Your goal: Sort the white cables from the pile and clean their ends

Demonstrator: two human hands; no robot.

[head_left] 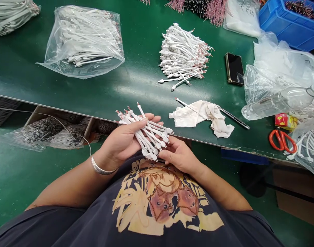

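A bundle of short white cables (149, 135) lies across my left hand (123, 137), whose thumb presses on top of it. The cables have white connectors at the lower right and bare reddish wire ends at the upper left. At the connector end, my right hand (181, 154) has its thumb and fingers closed at the edge of the bundle. What exactly these fingers pinch is partly hidden. Beyond the hands, a heap of similar white cables (182, 51) rests on the green table (139, 85). One cable lies on a crumpled white cloth (198, 113).
A clear bag of white cables (87, 37) lies at the back left. On the right are a phone (234, 68), a pen (234, 117), a plastic bottle (277, 101), red-handled scissors (282, 140) and a blue bin (288, 25). Bagged parts (56, 132) sit below the table edge.
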